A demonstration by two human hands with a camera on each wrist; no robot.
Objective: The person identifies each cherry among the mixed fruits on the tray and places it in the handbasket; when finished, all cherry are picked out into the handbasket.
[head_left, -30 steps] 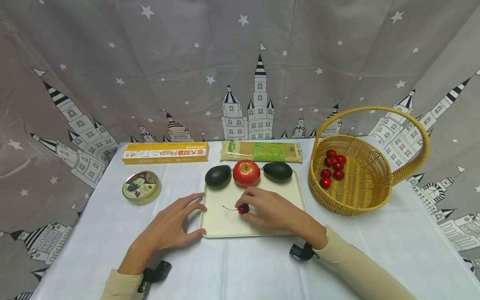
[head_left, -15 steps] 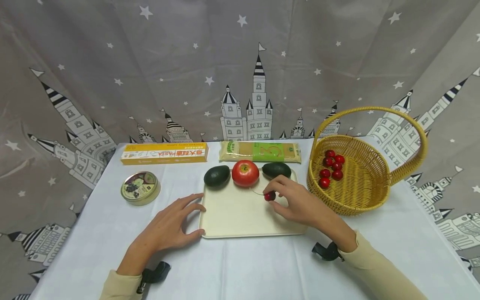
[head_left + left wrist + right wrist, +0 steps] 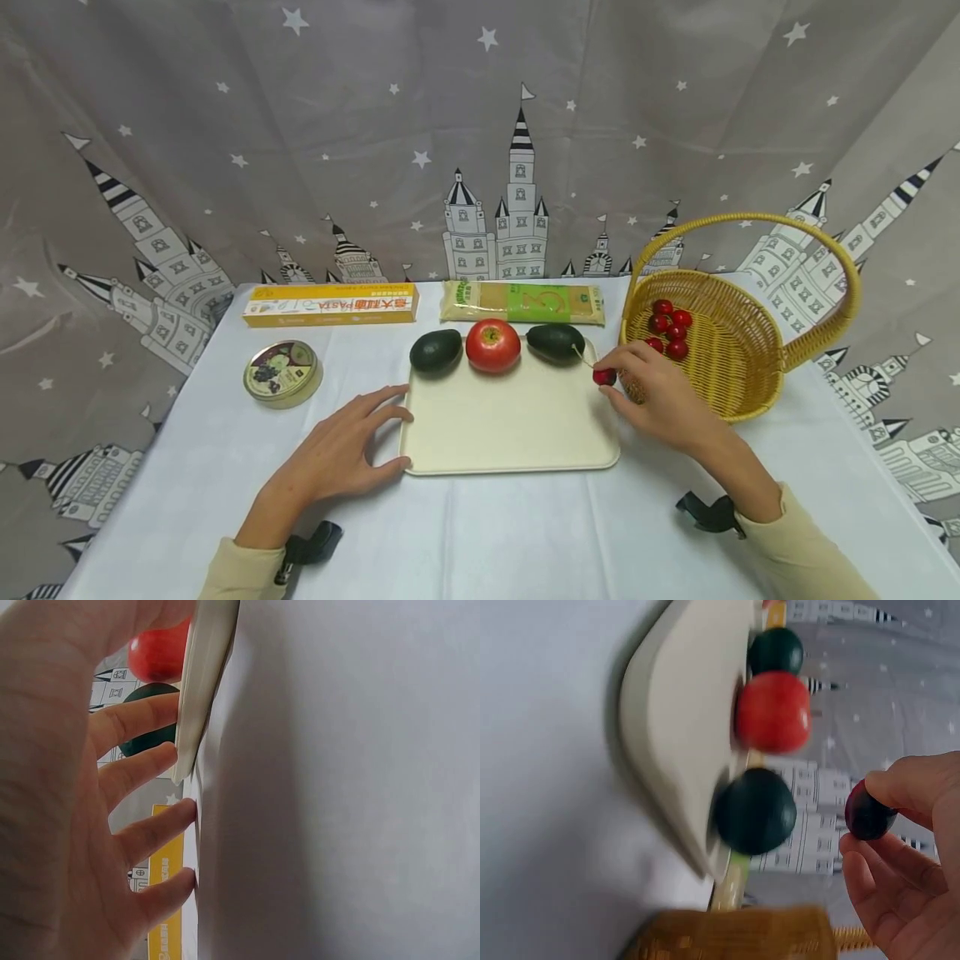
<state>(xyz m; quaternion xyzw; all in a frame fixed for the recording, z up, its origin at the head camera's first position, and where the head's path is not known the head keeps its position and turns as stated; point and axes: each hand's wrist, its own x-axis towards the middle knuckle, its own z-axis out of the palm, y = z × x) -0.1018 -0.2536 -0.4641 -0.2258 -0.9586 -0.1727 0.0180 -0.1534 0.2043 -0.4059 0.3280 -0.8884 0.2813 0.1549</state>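
My right hand (image 3: pixel 660 400) pinches a dark red cherry (image 3: pixel 604 377) by its body, between thumb and fingertips, with the stem pointing up and left. It is over the gap between the cream tray (image 3: pixel 510 425) and the wicker basket (image 3: pixel 705 408), overlapping the basket's near-left side in the head view. In the right wrist view the cherry (image 3: pixel 870 811) hangs raised above the tray's level. My left hand (image 3: pixel 337 458) has its fingers spread, fingertips at the tray's left edge. Several cherries (image 3: pixel 677 331) lie inside the basket, one partly hidden by my right hand.
Along the tray's far side sit two avocados (image 3: pixel 436 352) and a tomato (image 3: pixel 492 345). Behind them lies a pasta packet (image 3: pixel 525 302), with a yellow pasta box (image 3: pixel 330 306) to its left. A round tin (image 3: pixel 282 373) stands on the left. The basket's tall handle (image 3: pixel 750 218) arches overhead.
My right hand has lifted the cherry from the middle of the tray and carried it right, to beside the basket. The left hand stays at the tray's left edge.
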